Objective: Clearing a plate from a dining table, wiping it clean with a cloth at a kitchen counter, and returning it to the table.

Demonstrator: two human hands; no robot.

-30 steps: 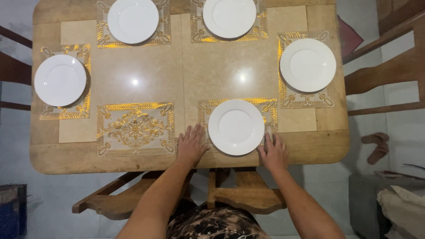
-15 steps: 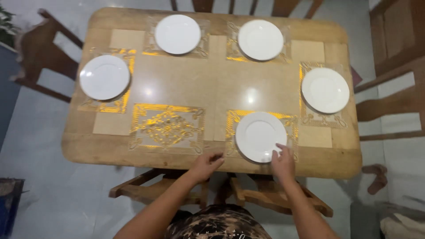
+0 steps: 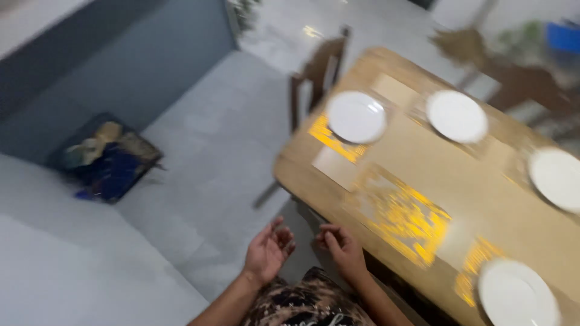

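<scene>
Room: pale grey floor [image 3: 199, 151] is filling the left half of the view, with a wooden tabletop [image 3: 483, 181] running off to the right; the whole picture is blurring with camera motion.
Nearest: a dark patterned shirt [image 3: 308, 305] is showing at the bottom edge, with both forearms reaching up from it.
Left hand [image 3: 269, 250]: it is hovering over the floor just off the tabletop's near corner, palm turned inward, fingers spread loosely and holding nothing.
Right hand [image 3: 341, 247]: it is hanging close beside the left, just short of the tabletop's edge, fingers curling lightly and gripping nothing (neither hand is touching wood or plate).
Work in hand: both hands are sitting free of the table setting, nearest to the bare gold-patterned placemat [image 3: 405, 214], which is carrying no plate.
Near plate [image 3: 518, 294]: it is lying flat and empty on its own gold mat at the lower right, well apart from both hands.
Far plates: a left plate [image 3: 356, 116], a middle plate [image 3: 457, 116] and a right plate [image 3: 557, 178] are sitting on the tabletop beyond, all white and all empty.
Chair [image 3: 317, 72]: a wooden one is standing at the tabletop's far left end.
Container: a dark box [image 3: 106, 158] is resting on the floor far to the left, holding blue and tan things too blurred to name.
</scene>
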